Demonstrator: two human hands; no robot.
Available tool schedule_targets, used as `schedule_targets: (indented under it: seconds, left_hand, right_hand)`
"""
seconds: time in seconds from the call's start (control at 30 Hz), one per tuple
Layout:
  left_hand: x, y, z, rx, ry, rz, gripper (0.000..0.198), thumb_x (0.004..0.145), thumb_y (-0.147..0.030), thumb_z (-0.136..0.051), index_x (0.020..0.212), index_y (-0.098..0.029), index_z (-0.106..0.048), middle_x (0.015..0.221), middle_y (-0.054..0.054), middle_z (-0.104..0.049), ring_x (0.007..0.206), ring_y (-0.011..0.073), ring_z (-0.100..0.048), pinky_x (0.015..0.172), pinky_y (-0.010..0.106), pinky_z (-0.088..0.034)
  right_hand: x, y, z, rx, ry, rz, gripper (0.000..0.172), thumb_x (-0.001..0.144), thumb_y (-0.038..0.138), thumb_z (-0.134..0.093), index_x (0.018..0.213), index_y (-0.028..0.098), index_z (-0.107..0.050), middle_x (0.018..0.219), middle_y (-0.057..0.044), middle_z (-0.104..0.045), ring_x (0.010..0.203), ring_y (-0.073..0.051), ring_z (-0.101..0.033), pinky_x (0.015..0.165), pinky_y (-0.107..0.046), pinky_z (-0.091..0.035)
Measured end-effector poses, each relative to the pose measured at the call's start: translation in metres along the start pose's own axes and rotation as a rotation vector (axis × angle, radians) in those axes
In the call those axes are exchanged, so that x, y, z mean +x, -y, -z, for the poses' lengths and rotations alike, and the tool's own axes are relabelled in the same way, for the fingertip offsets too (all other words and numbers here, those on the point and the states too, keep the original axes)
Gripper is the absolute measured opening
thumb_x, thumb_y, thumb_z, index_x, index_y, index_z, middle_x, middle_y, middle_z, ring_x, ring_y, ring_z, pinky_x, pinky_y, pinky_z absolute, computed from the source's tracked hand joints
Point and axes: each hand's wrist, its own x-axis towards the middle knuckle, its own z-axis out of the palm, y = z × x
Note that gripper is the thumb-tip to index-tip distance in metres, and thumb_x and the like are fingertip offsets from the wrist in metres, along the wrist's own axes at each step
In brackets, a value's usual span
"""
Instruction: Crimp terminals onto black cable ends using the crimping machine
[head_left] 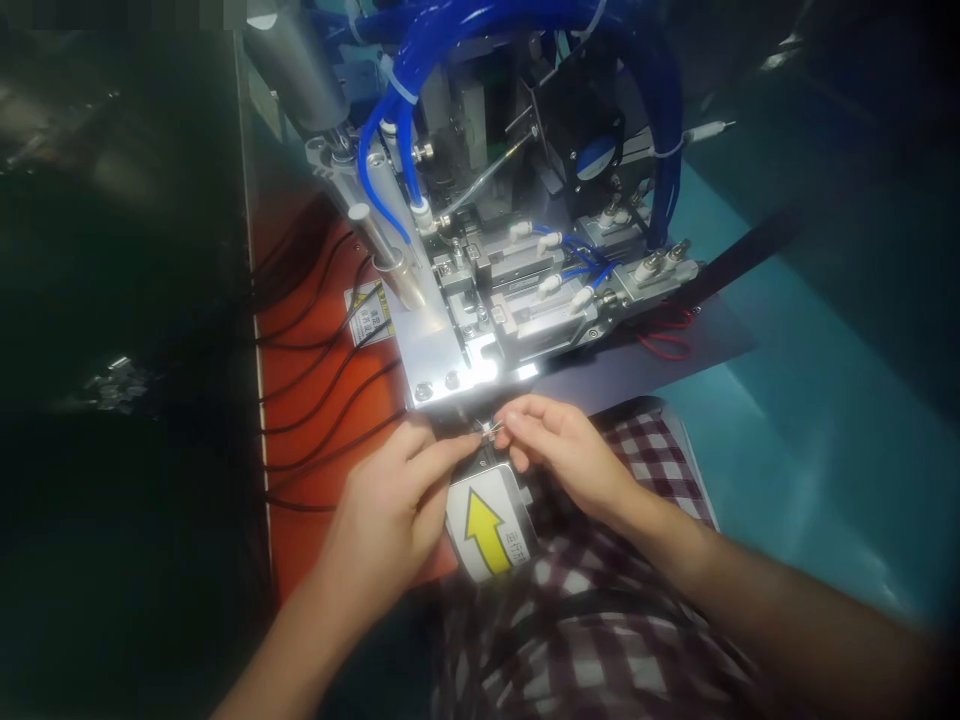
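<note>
A tiny pale part with thin, shiny wire-like legs (488, 431) sits between my two hands at the front of the machine, too small to name more exactly. My left hand (390, 490) reaches in from the left, one digit stretched to the part and the others bent, partly hidden. From the right, the thumb and fingertips of my right hand (559, 440) pinch the thin legs. Just below the fingertips is a silver conveyor-like track end (484, 464). A white cover with a yellow arrow (491, 530) lies nearer to me.
Behind my hands stands a metal machine (442, 350) with pneumatic cylinders (547, 320) and thick blue hoses (480, 25). Black cables (322, 400) cross the orange base (300, 440) on the left. Small clear-looking pieces (120, 385) lie on the dark surface further left.
</note>
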Motion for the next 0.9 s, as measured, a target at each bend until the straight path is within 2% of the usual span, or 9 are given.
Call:
schedule_targets:
  seconds: [0.2,0.33,0.63,0.9]
  left_hand:
    - [-0.0008,-0.0010,0.0001,-0.008,0.006,0.026,0.029,0.089,-0.010,-0.049,0.109,-0.018,-0.069,0.080,0.002,-0.054,0.070,0.0109,-0.055,0.057,0.019,-0.045]
    - [-0.0011,-0.0014,-0.0004,0.011,0.020,0.043,0.030,0.089,-0.011,-0.048,0.110,-0.019,-0.069,0.080,0.002,-0.054,0.068,0.0112,-0.055,0.056,0.020,-0.045]
    - [-0.0019,-0.0040,0.0020,0.089,0.022,0.032,0.031,0.089,-0.014,-0.047,0.109,-0.018,-0.071,0.075,0.002,-0.052,0.062,0.0110,-0.053,0.052,0.020,-0.044]
    - [0.0002,-0.0024,0.0000,0.012,-0.011,0.063,0.029,0.088,-0.012,-0.050,0.106,-0.021,-0.071,0.082,0.003,-0.058,0.071,0.0118,-0.058,0.057,0.019,-0.048]
  right_hand:
    - [-0.0090,-0.0006,-0.0018,-0.114,-0.046,-0.006,0.014,0.079,0.029,-0.068,0.076,0.016,-0.063,0.055,0.006,-0.053,0.050,-0.008,-0.049,0.051,-0.022,-0.041]
    - [-0.0076,-0.0011,-0.0046,-0.135,-0.072,0.032,0.017,0.081,0.032,-0.066,0.075,0.017,-0.062,0.053,0.006,-0.050,0.047,-0.008,-0.046,0.047,-0.022,-0.038]
    - [-0.0048,-0.0058,-0.0034,-0.272,-0.063,0.099,0.012,0.085,0.028,-0.060,0.079,0.017,-0.058,0.059,0.004,-0.051,0.052,-0.010,-0.048,0.050,-0.024,-0.039]
    - [-0.0025,-0.0081,-0.0017,-0.396,-0.074,0.203,0.012,0.087,0.027,-0.056,0.081,0.018,-0.059,0.067,0.001,-0.056,0.058,-0.012,-0.050,0.055,-0.025,-0.041]
